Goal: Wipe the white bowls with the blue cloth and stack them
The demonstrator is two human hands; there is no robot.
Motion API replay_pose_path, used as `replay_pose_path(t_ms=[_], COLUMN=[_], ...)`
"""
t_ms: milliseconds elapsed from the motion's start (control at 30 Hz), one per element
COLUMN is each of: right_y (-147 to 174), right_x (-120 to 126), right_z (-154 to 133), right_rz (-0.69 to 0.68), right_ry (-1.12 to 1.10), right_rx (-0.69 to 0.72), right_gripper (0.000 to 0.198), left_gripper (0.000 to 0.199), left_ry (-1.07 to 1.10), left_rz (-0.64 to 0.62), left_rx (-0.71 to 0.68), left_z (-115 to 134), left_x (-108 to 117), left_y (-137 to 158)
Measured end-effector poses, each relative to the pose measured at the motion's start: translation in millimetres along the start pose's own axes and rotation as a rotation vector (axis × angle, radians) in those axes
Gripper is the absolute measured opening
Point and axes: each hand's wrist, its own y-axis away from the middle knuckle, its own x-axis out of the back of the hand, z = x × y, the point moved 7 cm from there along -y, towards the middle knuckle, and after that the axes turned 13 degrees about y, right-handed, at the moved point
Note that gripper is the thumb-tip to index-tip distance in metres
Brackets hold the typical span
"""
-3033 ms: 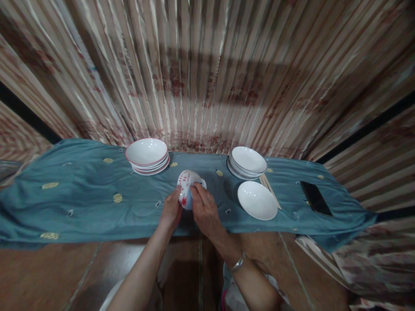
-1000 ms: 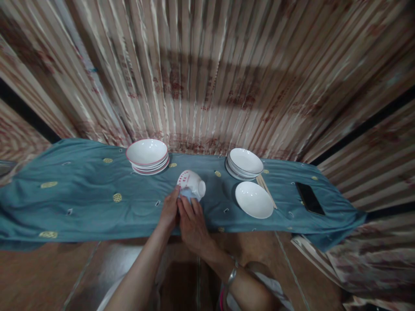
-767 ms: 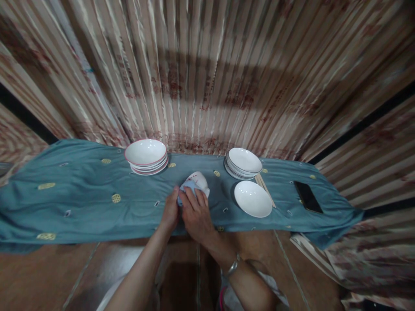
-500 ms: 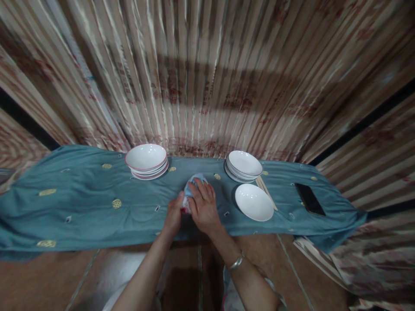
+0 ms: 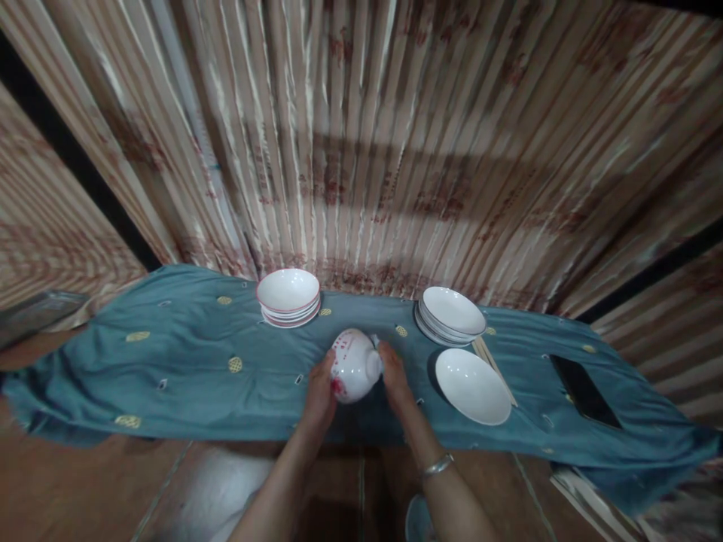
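Note:
A small white bowl (image 5: 353, 369) with red flower and letter markings is tipped on its side over the cloth-covered table, its foot ring turned to the right. My left hand (image 5: 321, 388) is closed on the bowl's left edge. My right hand (image 5: 394, 373) is at the foot ring, fingers bent around a light cloth (image 5: 375, 341) of which only a corner shows; the rest is hidden. To the right of my right hand lies a wide white bowl (image 5: 471, 385).
A stack of red-rimmed bowls (image 5: 289, 293) stands at the back left, a stack of dark-rimmed bowls (image 5: 452, 312) at the back right. Chopsticks (image 5: 497, 370) lie beside the white bowl. Farther right is a black phone (image 5: 584, 390). The blue-green tablecloth (image 5: 192, 376) hangs over the front edge.
The bowl has been turned so its outside and foot now show. My right hand has moved from over the cloth to the bowl's right side. The view has shifted somewhat left.

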Motion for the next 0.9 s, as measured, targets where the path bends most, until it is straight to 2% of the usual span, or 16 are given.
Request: replay_pose_path(t_ms=[100, 200, 433, 533, 633, 800, 900], right_y=[5, 21, 70, 87, 103, 122, 128], right_x=[-11, -21, -44, -55, -63, -70, -70], right_z=[22, 26, 4, -2, -13, -38, -48], right_rz=[0.015, 0.033, -0.030, -0.054, -0.070, -0.077, -0.039], right_ry=[-0.045, -0.024, 0.149, 0.291, 0.430, 0.673, 0.786], right_rx=[-0.109, -0.113, 0.161, 0.266, 0.429, 0.760, 0.934], right_gripper=[0.048, 0.053, 0.066, 0.065, 0.060, 0.056, 0.058], left_gripper=[0.031, 0.019, 0.013, 0.012, 0.013, 0.023, 0.027], left_ry=[0.127, 0.242, 0.291, 0.301, 0.297, 0.216, 0.056], left_rz=[0.056, 0.113, 0.142, 0.114, 0.077, 0.035, 0.077], left_rx=[0.010, 0.020, 0.023, 0.060, 0.081, -0.020, -0.119], left_z=[6, 13, 25, 24, 23, 22, 23], left_x=[5, 10, 15, 12, 7, 11, 22], left_y=[-5, -12, -15, -10, -5, -4, -4])
